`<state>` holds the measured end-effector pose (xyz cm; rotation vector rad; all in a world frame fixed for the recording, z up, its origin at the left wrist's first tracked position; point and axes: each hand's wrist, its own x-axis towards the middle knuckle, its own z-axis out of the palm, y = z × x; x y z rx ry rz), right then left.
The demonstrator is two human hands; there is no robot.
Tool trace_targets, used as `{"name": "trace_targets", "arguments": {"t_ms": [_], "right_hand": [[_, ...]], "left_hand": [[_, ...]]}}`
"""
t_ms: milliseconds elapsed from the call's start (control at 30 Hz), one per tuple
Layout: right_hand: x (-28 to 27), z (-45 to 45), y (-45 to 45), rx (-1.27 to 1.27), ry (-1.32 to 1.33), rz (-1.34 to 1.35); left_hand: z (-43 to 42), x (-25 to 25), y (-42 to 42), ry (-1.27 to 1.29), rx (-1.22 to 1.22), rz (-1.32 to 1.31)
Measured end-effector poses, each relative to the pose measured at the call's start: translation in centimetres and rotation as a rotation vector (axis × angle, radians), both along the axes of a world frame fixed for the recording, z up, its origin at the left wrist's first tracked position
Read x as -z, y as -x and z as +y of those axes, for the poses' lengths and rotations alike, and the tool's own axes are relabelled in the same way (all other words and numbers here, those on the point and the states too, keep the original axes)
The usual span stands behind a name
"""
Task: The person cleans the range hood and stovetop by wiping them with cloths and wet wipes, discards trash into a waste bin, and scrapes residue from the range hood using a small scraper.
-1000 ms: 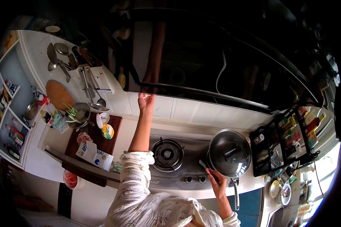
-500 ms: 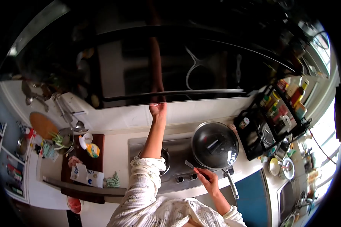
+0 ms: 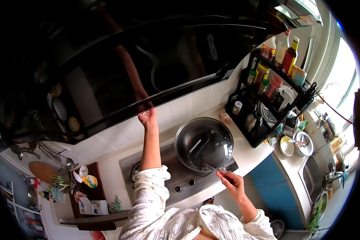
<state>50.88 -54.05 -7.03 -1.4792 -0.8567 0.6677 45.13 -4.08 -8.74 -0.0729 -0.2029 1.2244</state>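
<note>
My left hand [image 3: 148, 117] is raised to the lower front edge of a glossy black range hood [image 3: 120, 110]; its fingertips meet that edge, and their grip is partly hidden. Between the fingers of my right hand [image 3: 233, 184] is a small flat tool [image 3: 209, 168] with a grey end and a reddish part by the fingertips. In view, the tool's end overlaps the near rim of a dark pan under a domed glass lid [image 3: 200, 140]. That pan stands on the right side of a steel gas stove [image 3: 164, 176]. My right hand hides most of its handle.
A black rack [image 3: 248, 86] with bottles and jars stands right of the stove. Further right are stacked bowls [image 3: 304, 146] and a sink [image 3: 313, 176]. On the left, a spray bottle [image 3: 90, 181] and a white box [image 3: 95, 207] sit on a dark board.
The view has turned toward the right. My left hand stays at the hood's edge. My right hand and the tool have come closer to the lid, now overlapping its near rim in view.
</note>
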Motion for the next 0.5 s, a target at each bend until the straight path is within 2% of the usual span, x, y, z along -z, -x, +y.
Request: {"name": "trace_targets", "arguments": {"t_ms": [100, 267, 367, 400, 500], "right_hand": [[0.0, -0.5, -1.6, 0.014, 0.011, -0.006], [0.5, -1.0, -3.4, 0.015, 0.006, 0.023], [0.4, -2.0, -4.8, 0.029, 0.028, -0.009], [0.5, -2.5, -5.2, 0.05, 0.024, -0.018], [0.0, -4.1, -6.1, 0.114, 0.029, 0.014]], "left_hand": [[-0.7, -0.6, -1.1, 0.012, -0.002, 0.056], [-2.1, 2.4, -4.8, -0.006, 0.044, 0.243], [-2.2, 4.5, -9.5, -0.07, 0.176, 0.155], [-3.1, 3.5, -10.7, 0.01, 0.182, 0.167], [-3.8, 3.2, -14.6, -0.046, 0.244, 0.041]]}}
